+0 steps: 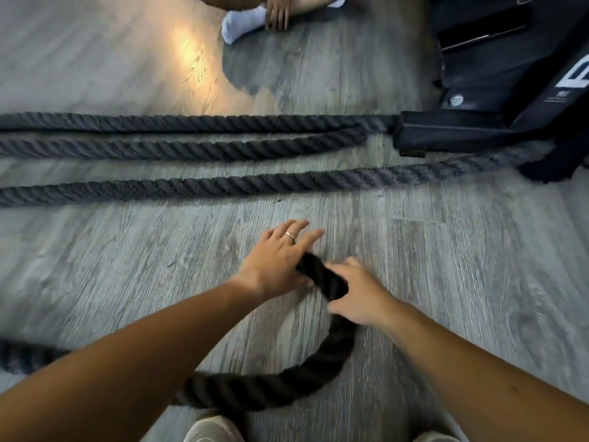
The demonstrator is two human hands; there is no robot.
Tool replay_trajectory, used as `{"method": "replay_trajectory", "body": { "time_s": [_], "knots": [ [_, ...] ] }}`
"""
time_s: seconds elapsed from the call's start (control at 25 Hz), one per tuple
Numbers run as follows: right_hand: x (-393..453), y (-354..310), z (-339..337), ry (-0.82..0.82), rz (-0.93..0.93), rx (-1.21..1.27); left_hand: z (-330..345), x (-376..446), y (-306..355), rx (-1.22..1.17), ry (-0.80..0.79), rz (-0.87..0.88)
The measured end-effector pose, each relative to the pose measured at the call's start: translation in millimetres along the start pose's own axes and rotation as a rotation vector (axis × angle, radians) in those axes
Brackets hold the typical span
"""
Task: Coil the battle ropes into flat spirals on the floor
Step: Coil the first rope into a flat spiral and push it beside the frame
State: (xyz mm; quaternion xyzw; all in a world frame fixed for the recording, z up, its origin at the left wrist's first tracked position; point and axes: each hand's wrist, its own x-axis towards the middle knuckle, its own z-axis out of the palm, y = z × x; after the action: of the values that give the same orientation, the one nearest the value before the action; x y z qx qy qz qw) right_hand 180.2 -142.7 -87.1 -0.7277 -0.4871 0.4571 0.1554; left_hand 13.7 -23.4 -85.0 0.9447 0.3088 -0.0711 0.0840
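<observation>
A thick black battle rope (322, 362) curves on the grey wood floor in front of me, bending from the lower left round to its end under my hands. My left hand (277, 260), with a ring on one finger, lies flat with spread fingers on the rope's end. My right hand (357, 296) presses on the rope just behind the end, fingers curled over it. Three more grey rope lengths (191, 183) run straight across the floor beyond my hands, from the left edge toward the right.
A black machine base (478, 129) stands at the upper right, with the far ropes leading to it. Another person's hand and white sock (245, 20) rest on the floor at the top. My shoes (213, 429) show at the bottom edge.
</observation>
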Motion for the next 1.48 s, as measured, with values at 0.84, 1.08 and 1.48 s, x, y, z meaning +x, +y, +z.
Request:
{"method": "replay_trajectory", "body": {
  "time_s": [0.84, 1.08, 1.48],
  "knots": [
    [-28, 23, 15, 0.317, 0.051, -0.021, 15, -24, 63, -1.097, -0.340, -0.902],
    [-53, 9, 51, 0.200, 0.212, -0.311, 2, -10, 43, -0.672, -0.553, -0.750],
    [-43, 26, 23, 0.157, -0.112, -0.182, 1, 27, 25, -0.254, -0.200, -0.196]
  ]
}}
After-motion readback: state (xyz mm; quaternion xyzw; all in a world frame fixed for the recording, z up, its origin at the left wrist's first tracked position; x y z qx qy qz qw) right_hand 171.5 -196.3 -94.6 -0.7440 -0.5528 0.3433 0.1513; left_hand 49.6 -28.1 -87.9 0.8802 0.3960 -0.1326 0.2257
